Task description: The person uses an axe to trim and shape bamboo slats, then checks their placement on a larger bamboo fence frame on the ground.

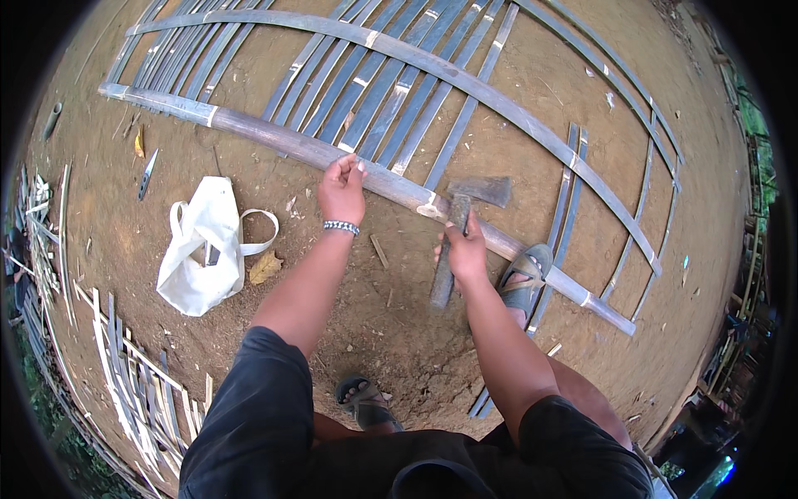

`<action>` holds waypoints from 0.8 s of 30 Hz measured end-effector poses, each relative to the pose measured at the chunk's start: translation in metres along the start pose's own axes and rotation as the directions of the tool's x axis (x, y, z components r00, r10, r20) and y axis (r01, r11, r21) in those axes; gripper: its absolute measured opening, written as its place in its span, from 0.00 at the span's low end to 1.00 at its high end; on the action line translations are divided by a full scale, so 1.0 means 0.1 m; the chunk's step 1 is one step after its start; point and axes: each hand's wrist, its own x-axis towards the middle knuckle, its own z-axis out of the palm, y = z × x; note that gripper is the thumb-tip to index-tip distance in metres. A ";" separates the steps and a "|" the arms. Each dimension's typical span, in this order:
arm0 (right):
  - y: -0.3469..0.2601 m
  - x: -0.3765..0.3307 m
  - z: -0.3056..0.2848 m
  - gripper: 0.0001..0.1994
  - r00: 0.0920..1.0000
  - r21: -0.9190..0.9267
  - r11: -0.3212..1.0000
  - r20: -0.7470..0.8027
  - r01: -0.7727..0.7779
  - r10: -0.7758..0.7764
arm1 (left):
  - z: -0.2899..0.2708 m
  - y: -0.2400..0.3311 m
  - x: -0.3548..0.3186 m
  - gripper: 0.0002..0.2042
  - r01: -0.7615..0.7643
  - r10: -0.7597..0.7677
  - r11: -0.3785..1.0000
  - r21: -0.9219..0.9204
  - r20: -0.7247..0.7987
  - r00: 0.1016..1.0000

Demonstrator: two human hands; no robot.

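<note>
Fixing slats to the bamboo pole (274,137): left hand (341,190) pinches something small on it; right hand (465,249) grips the hammer (461,216), which needs an accurate strike.

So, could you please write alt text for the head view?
A person squats on bare dirt, their right hand gripping a hatchet over a thick bamboo pole, their left hand pinching the pole. Bamboo slats lie beyond it; a white bag lies to the left.
</note>
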 end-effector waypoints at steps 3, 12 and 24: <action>-0.02 0.03 0.11 0.24 0.989 0.077 0.997 0.144 -0.025 0.014 | -0.05 -0.17 -0.18 0.11 -0.019 0.019 1.000 0.003 -0.020 1.000; -0.03 0.08 0.14 0.21 0.984 0.175 0.981 0.168 -0.086 0.056 | 0.05 -0.28 -0.44 0.10 0.049 -0.051 0.998 -0.042 -0.051 0.997; 0.01 0.03 0.32 0.24 0.990 0.213 0.974 0.137 -0.072 0.043 | -0.11 -0.31 -0.54 0.10 0.038 -0.030 0.998 -0.044 0.173 0.984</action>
